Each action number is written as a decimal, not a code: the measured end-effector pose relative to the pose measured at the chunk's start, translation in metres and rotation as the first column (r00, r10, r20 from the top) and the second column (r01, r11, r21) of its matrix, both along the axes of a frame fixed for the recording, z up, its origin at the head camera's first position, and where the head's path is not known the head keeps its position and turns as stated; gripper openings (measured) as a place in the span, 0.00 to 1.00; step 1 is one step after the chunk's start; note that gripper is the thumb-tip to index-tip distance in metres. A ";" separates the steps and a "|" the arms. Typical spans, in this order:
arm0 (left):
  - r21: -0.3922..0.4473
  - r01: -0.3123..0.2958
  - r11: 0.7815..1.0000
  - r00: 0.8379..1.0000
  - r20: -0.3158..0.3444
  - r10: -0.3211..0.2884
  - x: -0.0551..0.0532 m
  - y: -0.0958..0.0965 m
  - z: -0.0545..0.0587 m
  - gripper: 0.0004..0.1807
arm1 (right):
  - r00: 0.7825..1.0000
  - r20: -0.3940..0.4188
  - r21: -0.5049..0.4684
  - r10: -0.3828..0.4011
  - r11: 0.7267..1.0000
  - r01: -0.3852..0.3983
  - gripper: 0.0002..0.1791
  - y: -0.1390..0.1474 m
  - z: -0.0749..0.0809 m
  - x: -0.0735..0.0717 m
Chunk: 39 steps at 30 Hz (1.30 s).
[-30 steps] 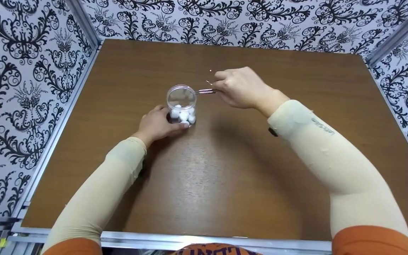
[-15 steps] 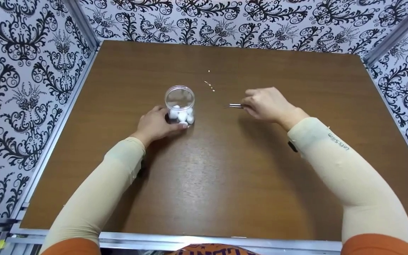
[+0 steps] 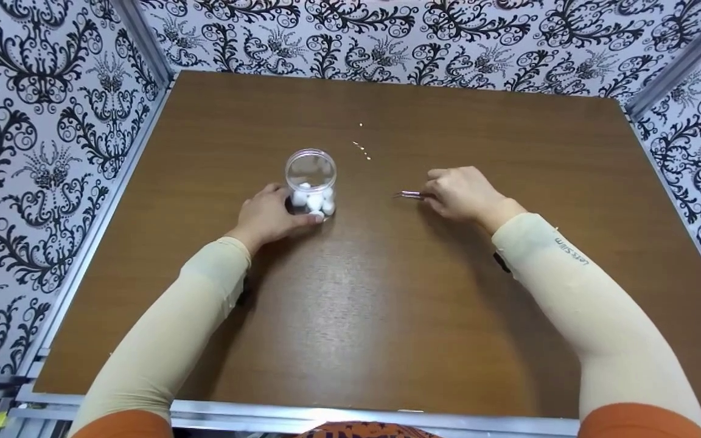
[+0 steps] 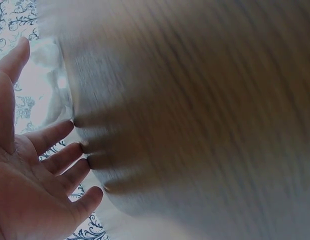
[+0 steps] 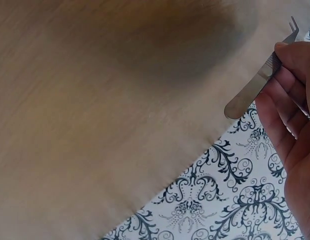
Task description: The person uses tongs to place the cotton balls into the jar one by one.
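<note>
A clear round jar (image 3: 311, 176) stands upright on the table, with several white cotton balls (image 3: 315, 199) in its lower part. My left hand (image 3: 270, 216) holds the jar low on its left side, thumb in front and fingers behind. In the left wrist view the jar (image 4: 45, 87) lies between thumb and index finger. To the right of the jar, my right hand (image 3: 461, 193) pinches metal tweezers (image 3: 410, 194). Their tips point left and hold nothing that I can see. The right wrist view shows the tweezers (image 5: 260, 80) with a bent tip, between thumb and fingers.
Several tiny pale bits (image 3: 361, 148) lie in a short line on the brown table (image 3: 350, 340), beyond and right of the jar. Patterned walls (image 3: 381, 42) border the table's back and sides. A metal frame edge (image 3: 229, 413) runs along the front.
My right hand has drawn the tweezers away from the jar's rim, right and toward me. The pale bits on the table are now fully uncovered. Left hand and jar stay put.
</note>
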<state>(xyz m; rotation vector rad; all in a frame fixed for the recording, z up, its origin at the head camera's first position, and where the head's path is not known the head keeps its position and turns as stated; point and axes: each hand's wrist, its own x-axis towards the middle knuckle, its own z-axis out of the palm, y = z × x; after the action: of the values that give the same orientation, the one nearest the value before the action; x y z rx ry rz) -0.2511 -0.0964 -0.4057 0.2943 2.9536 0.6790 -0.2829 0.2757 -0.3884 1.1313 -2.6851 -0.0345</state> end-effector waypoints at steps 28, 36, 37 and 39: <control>-0.013 -0.001 1.000 1.000 -0.016 0.001 -0.003 0.001 -0.005 0.49 | 0.999 0.034 0.010 0.011 1.000 -0.011 0.08 -0.008 -0.016 0.003; -0.017 0.004 1.000 1.000 -0.017 -0.005 -0.003 0.001 -0.005 0.50 | 0.999 0.032 -0.004 0.006 1.000 -0.005 0.08 -0.007 -0.017 0.004; -0.017 0.004 1.000 1.000 -0.017 -0.004 -0.004 0.001 -0.006 0.50 | 0.999 0.032 -0.004 0.002 1.000 -0.002 0.08 -0.007 -0.017 0.004; -0.017 0.002 1.000 1.000 -0.019 -0.003 -0.004 0.001 -0.006 0.50 | 0.999 0.034 -0.001 -0.003 1.000 0.003 0.09 -0.007 -0.017 0.004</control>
<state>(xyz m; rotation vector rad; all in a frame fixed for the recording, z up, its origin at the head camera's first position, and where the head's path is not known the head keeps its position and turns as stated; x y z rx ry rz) -0.2551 -0.0956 -0.4116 0.3046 2.9754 0.6536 -0.2791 0.2688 -0.4052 1.1377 -2.7160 -0.0152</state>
